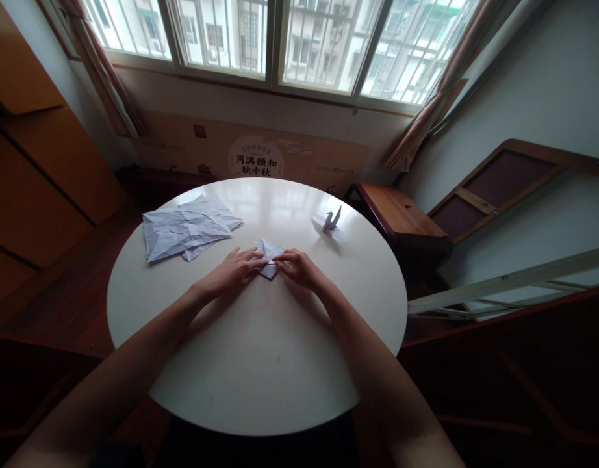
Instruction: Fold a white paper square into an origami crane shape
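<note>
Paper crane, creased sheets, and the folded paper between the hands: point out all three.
Paper crane (330, 226), head view: its body.
Creased sheets (188, 227), head view: middle of the pile's top.
Folded paper (269, 270), head view: its lower half.

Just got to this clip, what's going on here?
A person sits at a white round table with both hands on a small piece of folded paper. The left hand touches it from the left, and the right hand has its fingers at the right edge. Farther back on the left lie creased, overlapping paper sheets; back on the right stands a folded paper bird, apart from both hands.
</note>
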### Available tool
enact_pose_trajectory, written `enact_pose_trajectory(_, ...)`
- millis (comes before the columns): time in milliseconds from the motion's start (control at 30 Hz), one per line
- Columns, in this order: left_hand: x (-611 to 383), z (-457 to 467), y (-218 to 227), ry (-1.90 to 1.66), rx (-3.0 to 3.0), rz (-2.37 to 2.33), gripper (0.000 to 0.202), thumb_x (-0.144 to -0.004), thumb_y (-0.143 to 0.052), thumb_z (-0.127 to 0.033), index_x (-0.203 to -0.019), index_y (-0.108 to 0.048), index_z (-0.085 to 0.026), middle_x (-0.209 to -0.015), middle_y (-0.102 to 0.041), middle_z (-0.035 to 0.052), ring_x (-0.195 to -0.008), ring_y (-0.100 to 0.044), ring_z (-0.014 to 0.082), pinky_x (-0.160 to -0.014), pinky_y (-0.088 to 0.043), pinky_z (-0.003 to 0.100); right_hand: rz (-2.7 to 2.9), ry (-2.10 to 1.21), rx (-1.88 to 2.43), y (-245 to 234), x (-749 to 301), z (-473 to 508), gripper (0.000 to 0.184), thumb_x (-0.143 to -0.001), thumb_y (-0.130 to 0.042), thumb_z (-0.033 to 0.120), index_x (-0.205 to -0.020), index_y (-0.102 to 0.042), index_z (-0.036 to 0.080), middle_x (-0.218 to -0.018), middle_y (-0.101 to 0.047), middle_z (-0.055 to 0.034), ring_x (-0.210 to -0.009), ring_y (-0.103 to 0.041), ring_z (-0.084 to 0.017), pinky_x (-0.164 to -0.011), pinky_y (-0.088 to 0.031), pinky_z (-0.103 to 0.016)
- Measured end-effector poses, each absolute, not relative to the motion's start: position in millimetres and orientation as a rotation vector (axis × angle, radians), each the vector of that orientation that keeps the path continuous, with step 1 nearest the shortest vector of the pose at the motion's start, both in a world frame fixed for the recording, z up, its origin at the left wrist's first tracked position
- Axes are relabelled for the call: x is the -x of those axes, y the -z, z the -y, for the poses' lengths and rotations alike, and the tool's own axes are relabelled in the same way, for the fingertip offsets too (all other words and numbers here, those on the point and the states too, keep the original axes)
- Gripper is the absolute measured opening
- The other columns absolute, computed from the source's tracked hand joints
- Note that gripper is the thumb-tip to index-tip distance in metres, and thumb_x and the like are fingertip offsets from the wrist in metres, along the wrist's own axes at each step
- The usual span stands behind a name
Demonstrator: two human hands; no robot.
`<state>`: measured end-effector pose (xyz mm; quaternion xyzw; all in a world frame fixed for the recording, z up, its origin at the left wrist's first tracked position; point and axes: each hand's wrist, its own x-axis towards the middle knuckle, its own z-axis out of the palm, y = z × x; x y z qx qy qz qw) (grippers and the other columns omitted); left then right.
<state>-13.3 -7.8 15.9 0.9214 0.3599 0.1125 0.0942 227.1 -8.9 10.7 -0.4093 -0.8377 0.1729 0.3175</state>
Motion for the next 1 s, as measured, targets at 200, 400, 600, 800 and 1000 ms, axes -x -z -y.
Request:
enact_pose_trajectory(200,15.2,6.0,-12.3,-0.328,-2.69,-1.057,0.046,-0.104,-0.04,-0.025,-0.148,-0.047,-0.029,-0.152,-0.047,0.0113,-0.14,-0.043,0.0296,-0.117,-0.023,0.057,2.225,-0.457,1.096,-11.8,-226.7,9.3,0.018,-0.092,-0.065,0.02,-0.102,-0.08,0.02,-0.089,-0.072,-0.0073,-0.082,-0.063,-0.019,-0.082,-0.048,-0.031)
enact_pose_trajectory(400,16.9,6.2,-12.1,-0.371,-2.704,-1.001,0.045,-0.104,-0.044,-0.035,-0.149,-0.046,-0.031,-0.151,-0.048,0.011,-0.138,-0.045,0.0292,-0.118,-0.023,0.055,2.232,-0.462,1.132,-9.8,-225.9,9.4,0.017,-0.091,-0.067,0.021,-0.103,-0.08,0.021,-0.091,-0.07,-0.0072,-0.087,-0.062,-0.02,-0.086,-0.048,-0.033)
enact_pose_trajectory(600,16.1,7.8,-16.3,-0.348,-2.691,-0.993,0.045,-0.104,-0.044,-0.035,-0.148,-0.047,-0.031,-0.151,-0.048,0.0112,-0.138,-0.046,0.03,-0.117,-0.023,0.056,2.253,-0.453,1.139,-10.5,-226.1,10.2,0.019,-0.091,-0.067,0.019,-0.104,-0.079,0.019,-0.092,-0.07,-0.0089,-0.087,-0.061,-0.021,-0.085,-0.048,-0.035)
enact_pose_trajectory(800,16.7,9.0,-19.5,-0.36,-2.671,-0.962,0.044,-0.099,-0.056,-0.042,-0.14,-0.054,-0.027,-0.15,-0.049,0.0121,-0.137,-0.047,0.0296,-0.118,-0.019,0.056,2.214,-0.522,1.136,-13.8,-225.6,10.4,0.031,-0.084,-0.062,0.003,-0.099,-0.081,0.023,-0.087,-0.072,-0.0054,-0.084,-0.063,-0.018,-0.08,-0.048,-0.03)
enact_pose_trajectory(1000,11.3,11.6,-19.1,-0.471,-2.692,-0.963,0.039,-0.09,-0.07,-0.042,-0.124,-0.065,-0.022,-0.139,-0.059,0.012,-0.128,-0.056,0.0307,-0.113,-0.032,0.05,2.172,-0.596,1.092,-16.8,-226.3,12.2,0.034,-0.079,-0.06,0.0,-0.098,-0.081,0.02,-0.081,-0.074,-0.0042,-0.076,-0.063,-0.017,-0.076,-0.049,-0.028)
